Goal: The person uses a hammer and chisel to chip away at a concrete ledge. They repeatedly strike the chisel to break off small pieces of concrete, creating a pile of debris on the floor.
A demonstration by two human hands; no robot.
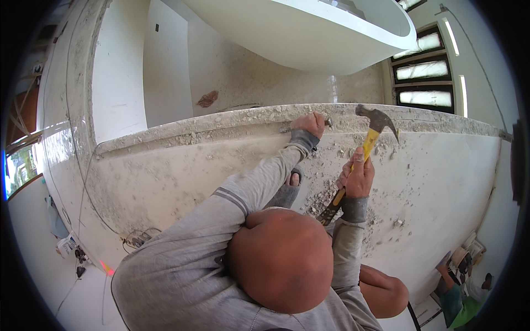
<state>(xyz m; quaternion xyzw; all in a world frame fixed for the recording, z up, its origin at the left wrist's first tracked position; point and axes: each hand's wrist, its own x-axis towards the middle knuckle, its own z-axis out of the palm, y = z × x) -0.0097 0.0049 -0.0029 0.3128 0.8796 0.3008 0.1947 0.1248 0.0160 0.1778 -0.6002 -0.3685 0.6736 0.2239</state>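
My left hand (308, 125) is closed around a metal chisel (328, 122), whose end sticks out to the right of the fist. The chisel lies low along a rough, chipped concrete ledge (232, 120). To its right, my right hand (358, 173) grips the yellow and black handle of a claw hammer (374, 124). The hammer's head is raised over the ledge, apart from the chisel, with its claw pointing right. Broken concrete rubble (321, 196) lies on the pale floor below and between my hands.
A white bathtub (331, 45) stands beyond the ledge. Cables (85, 182) run down the left to a power outlet strip (134, 240). My sandaled foot (294, 179) is close to the ledge. Another person in green (461, 306) is at the lower right, near some containers (461, 256).
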